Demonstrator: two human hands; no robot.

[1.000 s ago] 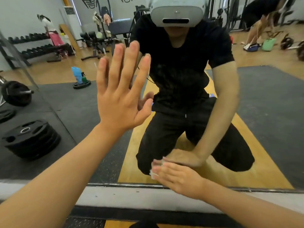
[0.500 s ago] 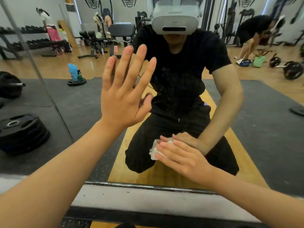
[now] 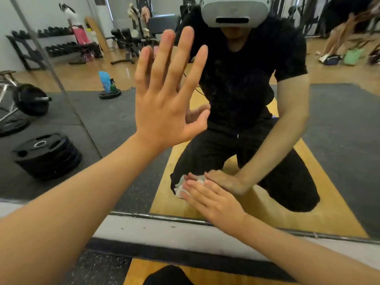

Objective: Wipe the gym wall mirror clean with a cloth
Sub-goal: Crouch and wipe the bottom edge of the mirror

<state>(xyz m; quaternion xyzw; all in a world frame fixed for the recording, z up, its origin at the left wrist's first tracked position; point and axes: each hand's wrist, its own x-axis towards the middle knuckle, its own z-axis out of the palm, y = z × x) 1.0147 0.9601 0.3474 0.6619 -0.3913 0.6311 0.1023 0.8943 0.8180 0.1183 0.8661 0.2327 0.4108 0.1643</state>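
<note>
Left hand (image 3: 164,99) is planted flat on the big frameless gym wall mirror (image 3: 339,120) in the upper middle of the frame, fingers straight and spread wide, holding nothing. Down at lower centre, the right hand (image 3: 213,200) has straight fingers pressing a small crumpled white cloth (image 3: 180,189) onto the glass just above the mirror's bottom edge. A stack of black round weight plates (image 3: 45,155) shows at the left.

Single head view, close to mirror (image 3: 339,140), facing forward-down at glass and floor edge.
</note>
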